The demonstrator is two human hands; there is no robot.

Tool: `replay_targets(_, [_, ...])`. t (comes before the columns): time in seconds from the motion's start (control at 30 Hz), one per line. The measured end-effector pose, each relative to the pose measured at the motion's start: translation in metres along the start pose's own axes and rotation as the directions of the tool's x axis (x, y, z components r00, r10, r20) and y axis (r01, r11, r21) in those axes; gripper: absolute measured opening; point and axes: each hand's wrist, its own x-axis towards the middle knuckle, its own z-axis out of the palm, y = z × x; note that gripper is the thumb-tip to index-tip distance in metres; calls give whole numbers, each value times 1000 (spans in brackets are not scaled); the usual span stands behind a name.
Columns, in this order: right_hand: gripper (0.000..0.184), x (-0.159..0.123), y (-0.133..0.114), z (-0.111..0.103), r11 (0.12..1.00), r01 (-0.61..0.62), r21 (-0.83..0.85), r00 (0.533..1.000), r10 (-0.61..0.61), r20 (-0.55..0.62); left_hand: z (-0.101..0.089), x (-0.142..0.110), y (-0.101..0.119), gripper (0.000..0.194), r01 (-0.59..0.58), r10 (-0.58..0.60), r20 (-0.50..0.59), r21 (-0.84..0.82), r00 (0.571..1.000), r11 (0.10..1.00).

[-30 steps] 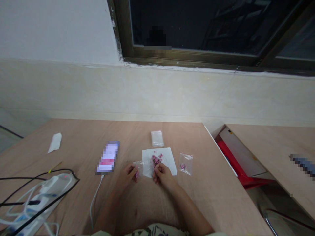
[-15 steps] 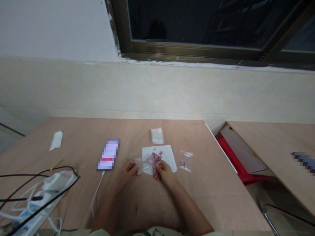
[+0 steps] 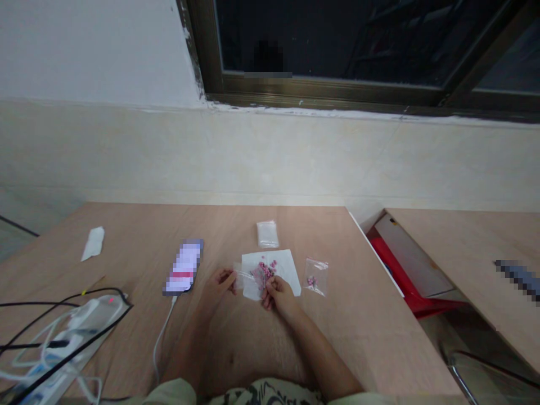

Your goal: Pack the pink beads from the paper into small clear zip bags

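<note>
Between my hands is a small clear plastic bag (image 3: 245,278), stretched over the near left part of a white sheet of paper (image 3: 290,270). My left hand (image 3: 223,280) pinches the bag's left side. My right hand (image 3: 278,292) is closed at its right side, fingertips together by the paper's near edge; whether a bead is also in them I cannot make out. Several pink and dark red beads (image 3: 267,268) lie loose on the paper, just beyond my right fingers. To the right, a clear zip bag (image 3: 317,277) lies flat with a few similar beads inside.
A stack of clear bags (image 3: 267,234) lies beyond the paper. On the left are a phone (image 3: 184,268) with a white cable, a white scrap (image 3: 93,243), and a power strip (image 3: 93,315) with tangled cords. A gap with a red chair (image 3: 417,292) separates the second table (image 3: 472,247).
My left hand has risen slightly, tilting the bag's left side upward. My right hand stays nearly in place. The whole view has shifted a little.
</note>
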Motion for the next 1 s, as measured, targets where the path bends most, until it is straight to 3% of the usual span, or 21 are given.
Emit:
replay_targets(0.27, [47,3,1,-2,999,8,53,1000,-9,16,4,10,2,25,-44,43,49,20,998,999])
replay_targets(0.73, [42,0,0,-2,998,41,52,999,-42,9,10,0,13,23,-76,76,13,36,997,996])
replay_targets(1.0, [43,0,-4,-2,998,42,50,999,-43,19,11,4,10,20,-127,125,92,20,988,992])
